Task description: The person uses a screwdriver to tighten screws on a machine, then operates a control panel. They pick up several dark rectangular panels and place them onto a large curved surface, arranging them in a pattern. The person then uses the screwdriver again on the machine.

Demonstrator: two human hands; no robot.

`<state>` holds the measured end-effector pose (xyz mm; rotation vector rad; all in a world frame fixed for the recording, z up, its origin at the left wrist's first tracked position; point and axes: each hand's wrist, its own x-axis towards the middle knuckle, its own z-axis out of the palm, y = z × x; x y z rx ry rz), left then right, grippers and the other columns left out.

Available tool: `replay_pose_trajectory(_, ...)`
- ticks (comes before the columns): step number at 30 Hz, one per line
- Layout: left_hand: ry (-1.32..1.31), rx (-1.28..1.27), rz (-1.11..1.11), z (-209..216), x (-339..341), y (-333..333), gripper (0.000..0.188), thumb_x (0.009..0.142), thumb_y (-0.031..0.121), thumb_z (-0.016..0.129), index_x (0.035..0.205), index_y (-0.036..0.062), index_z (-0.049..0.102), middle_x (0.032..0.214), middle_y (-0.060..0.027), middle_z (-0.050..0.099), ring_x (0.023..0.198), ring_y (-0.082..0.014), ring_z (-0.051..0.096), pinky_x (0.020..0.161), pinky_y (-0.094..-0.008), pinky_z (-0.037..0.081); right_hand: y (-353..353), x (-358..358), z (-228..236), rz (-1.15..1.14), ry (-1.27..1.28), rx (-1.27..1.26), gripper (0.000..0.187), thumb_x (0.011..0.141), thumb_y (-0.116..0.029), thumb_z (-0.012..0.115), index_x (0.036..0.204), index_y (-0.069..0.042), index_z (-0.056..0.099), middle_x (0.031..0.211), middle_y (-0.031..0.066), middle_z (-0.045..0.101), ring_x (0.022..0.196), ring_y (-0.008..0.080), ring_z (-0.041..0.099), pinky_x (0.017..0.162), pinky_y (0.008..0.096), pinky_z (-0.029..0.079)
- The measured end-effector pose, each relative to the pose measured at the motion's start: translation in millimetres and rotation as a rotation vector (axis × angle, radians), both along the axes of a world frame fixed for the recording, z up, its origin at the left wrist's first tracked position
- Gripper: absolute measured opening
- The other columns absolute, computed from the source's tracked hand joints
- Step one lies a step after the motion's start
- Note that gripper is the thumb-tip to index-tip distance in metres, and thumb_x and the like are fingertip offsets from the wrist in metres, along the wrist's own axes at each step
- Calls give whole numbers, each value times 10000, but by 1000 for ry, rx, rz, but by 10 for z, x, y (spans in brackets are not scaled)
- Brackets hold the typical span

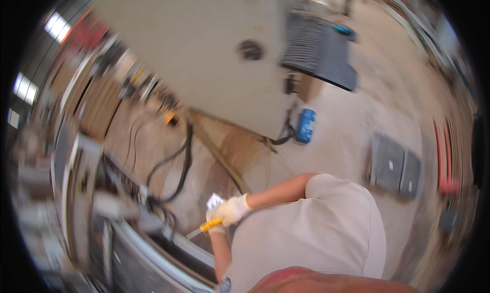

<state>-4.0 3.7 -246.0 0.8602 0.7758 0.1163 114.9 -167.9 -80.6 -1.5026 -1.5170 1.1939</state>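
Observation:
Both of my hands are in pale work gloves, close together at the lower middle. My right hand [233, 209] is closed on a yellow-handled knife [211, 224], whose thin pale blade points down and left. My left hand [210, 216] is partly hidden behind the right one. A crumpled, shiny white piece [215, 199] stands out at its fingertips and appears to be held there. Motion blur hides the finer detail of the fingers.
Ahead stands a big beige cabinet panel [204, 48]. A black hose [185, 165] loops across the floor at left, near metal frames [153, 252]. A blue can-shaped container [305, 125], a dark ridged mat-like piece [321, 51] and grey cases [395, 165] lie to the right.

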Motion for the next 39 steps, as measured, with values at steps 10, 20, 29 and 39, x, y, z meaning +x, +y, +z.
replay_pose_trajectory(10, -92, 32, 89, 181, 521, 1104, 189, 977, 169, 683, 1133, 63, 689, 916, -68, 737, 757, -174, 705, 669, -320, 569, 2054, -412, 327, 374, 212, -409, 218, 994, -271, 667, 1105, -87, 633, 750, 2, 632, 531, 51, 562, 457, 227, 454)
replay_pose_trajectory(20, 86, 24, 201, -495, -159, 2629, 229, 959, 159, 708, 1183, 109, 714, 1035, -24, 748, 834, -175, 726, 688, -342, 585, 4766, 560, -78, -276, 243, -472, 140, 953, -101, 569, 1088, -88, 602, 691, 28, 582, 446, 122, 522, 394, 282, 430)
replay_pose_trajectory(29, 257, 46, 243, -235, -274, 4299, 279, 965, 163, 707, 1218, 46, 701, 1093, -66, 759, 907, -183, 738, 722, -339, 602, 6495, 1406, -102, -377, 63, -353, 99, 968, -132, 566, 1062, -103, 553, 614, 27, 523, 427, 144, 491, 383, 323, 403)
replay_pose_trajectory(39, 192, 31, 244, -81, 1176, 5707, 309, 984, 168, 686, 1257, 24, 679, 1096, -74, 756, 924, -187, 734, 710, -336, 603, 8864, 2485, -83, -154, 28, -352, 47, 980, -135, 555, 1019, -110, 549, 701, 12, 552, 468, 130, 515, 408, 301, 401)
